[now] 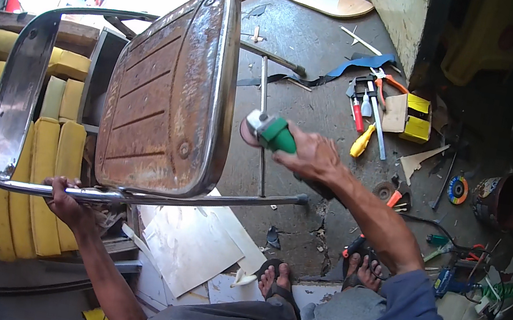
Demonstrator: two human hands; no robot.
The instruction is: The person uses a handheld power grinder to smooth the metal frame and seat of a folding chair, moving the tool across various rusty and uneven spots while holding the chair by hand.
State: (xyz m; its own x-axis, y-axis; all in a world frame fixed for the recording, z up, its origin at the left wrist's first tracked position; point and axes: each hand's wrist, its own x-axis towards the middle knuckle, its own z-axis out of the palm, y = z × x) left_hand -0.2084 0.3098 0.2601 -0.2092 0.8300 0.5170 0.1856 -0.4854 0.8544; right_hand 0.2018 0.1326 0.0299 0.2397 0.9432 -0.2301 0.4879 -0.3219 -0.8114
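A metal-framed chair (166, 91) lies tipped on its side, its rusty brown seat pan facing me and its chromed tubes running left and right. My left hand (64, 195) is wrapped round the lower chrome tube near the backrest end. In my right hand (311, 158) is a green angle grinder (276, 134), gripped by its body. Its reddish round disc (249, 128) is just right of the seat rim, near the thin cross rod (266, 94) between the legs. Whether the disc touches metal I cannot tell.
Yellow foam cushions (41, 171) are stacked at left. White sheets (189, 240) lie near my feet. Pliers (388, 82), a yellow-handled screwdriver (363, 141) and a yellow box (418, 128) lie to the right. Farther right are a colourful disc (458, 189), a rusty can (501, 201) and tangled cables.
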